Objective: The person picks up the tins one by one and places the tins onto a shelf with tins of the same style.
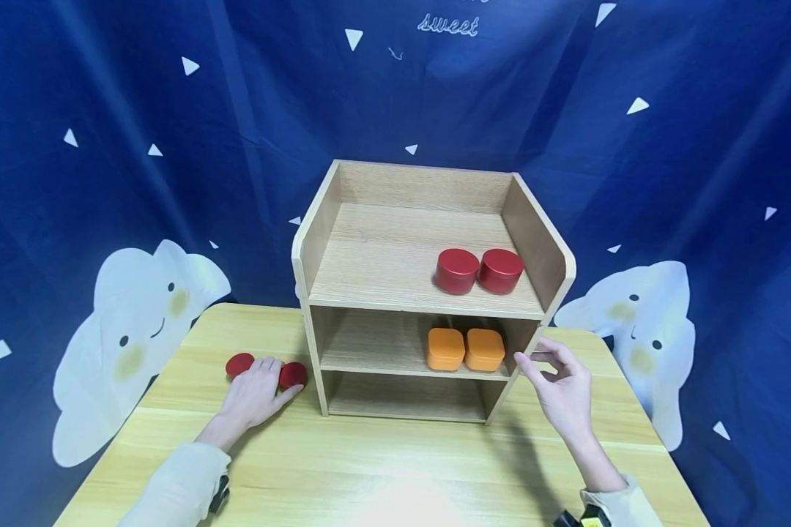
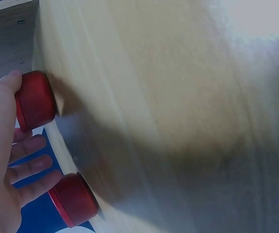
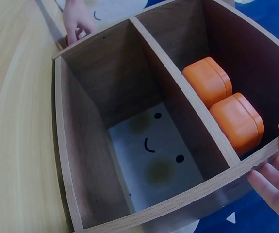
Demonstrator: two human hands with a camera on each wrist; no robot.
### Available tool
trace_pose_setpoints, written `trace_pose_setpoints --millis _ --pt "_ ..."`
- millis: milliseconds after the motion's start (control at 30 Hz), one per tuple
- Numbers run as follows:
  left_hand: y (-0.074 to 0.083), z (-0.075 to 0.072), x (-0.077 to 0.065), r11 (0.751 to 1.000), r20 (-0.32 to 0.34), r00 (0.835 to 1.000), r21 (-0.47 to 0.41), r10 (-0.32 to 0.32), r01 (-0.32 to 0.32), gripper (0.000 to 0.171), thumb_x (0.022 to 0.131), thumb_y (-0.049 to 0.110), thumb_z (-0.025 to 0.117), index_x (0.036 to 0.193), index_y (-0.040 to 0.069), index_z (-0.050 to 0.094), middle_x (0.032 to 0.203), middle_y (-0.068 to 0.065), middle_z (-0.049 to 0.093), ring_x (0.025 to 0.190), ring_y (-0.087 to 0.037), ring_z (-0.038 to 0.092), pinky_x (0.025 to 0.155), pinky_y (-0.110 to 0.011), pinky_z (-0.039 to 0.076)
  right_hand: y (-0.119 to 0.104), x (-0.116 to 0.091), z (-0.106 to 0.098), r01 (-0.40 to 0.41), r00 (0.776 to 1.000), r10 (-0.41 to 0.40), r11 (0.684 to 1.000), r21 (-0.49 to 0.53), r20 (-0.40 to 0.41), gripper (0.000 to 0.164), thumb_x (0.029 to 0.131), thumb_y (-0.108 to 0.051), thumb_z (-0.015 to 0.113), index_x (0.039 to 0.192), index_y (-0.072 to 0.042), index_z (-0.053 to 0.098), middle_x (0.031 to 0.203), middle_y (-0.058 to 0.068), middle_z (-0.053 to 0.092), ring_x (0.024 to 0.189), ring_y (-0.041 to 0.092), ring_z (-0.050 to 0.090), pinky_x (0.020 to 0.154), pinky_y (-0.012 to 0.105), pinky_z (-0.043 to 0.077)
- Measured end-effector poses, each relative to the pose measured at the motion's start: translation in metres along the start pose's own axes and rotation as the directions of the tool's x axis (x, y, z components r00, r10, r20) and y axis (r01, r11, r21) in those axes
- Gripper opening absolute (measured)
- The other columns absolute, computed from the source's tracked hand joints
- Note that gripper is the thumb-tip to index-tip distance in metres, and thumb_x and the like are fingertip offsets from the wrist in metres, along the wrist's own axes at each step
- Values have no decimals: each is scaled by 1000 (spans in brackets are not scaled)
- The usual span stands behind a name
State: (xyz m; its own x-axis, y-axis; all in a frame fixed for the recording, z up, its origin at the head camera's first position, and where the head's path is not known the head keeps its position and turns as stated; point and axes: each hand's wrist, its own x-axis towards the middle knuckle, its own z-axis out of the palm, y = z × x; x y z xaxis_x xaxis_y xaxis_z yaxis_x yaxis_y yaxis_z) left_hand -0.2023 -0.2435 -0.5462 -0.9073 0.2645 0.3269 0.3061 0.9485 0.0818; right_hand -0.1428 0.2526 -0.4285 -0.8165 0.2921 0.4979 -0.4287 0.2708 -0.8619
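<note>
The right tin [image 1: 294, 375], red and round with no evident long axis, stands on the table [image 1: 316, 472] just beside the left wall of the shelf [image 1: 382, 241]. The left tin [image 1: 239, 364] stands to its left and slightly farther; the pair's line runs roughly left to right. The left hand [image 1: 255, 391] is the nearer hand, reaching in from the near side: its thumb and index finger pinch the right tin, while its little finger lies at the left tin. The right hand [image 1: 563, 388] is well apart, across the shelf, gripping the front edge of its right wall with thumb inside and fingers outside. Two orange boxes [image 1: 445, 350] occupy the middle level, right side; two upper tins [image 1: 458, 271] stand above them.
</note>
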Motion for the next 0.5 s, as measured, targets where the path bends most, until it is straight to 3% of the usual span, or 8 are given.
trace_pose_setpoints --millis 500 --pt "-4 -8 -12 998 -38 998 35 51 -50 58 85 57 78 103 3 67 97 -12 70 92 -29 64 71 -43 57 0 -1 1 1 1000 -1 1000 17 -6 26 81 20 76 105 13 68 82 -15 74 76 -5 72 60 13 59"
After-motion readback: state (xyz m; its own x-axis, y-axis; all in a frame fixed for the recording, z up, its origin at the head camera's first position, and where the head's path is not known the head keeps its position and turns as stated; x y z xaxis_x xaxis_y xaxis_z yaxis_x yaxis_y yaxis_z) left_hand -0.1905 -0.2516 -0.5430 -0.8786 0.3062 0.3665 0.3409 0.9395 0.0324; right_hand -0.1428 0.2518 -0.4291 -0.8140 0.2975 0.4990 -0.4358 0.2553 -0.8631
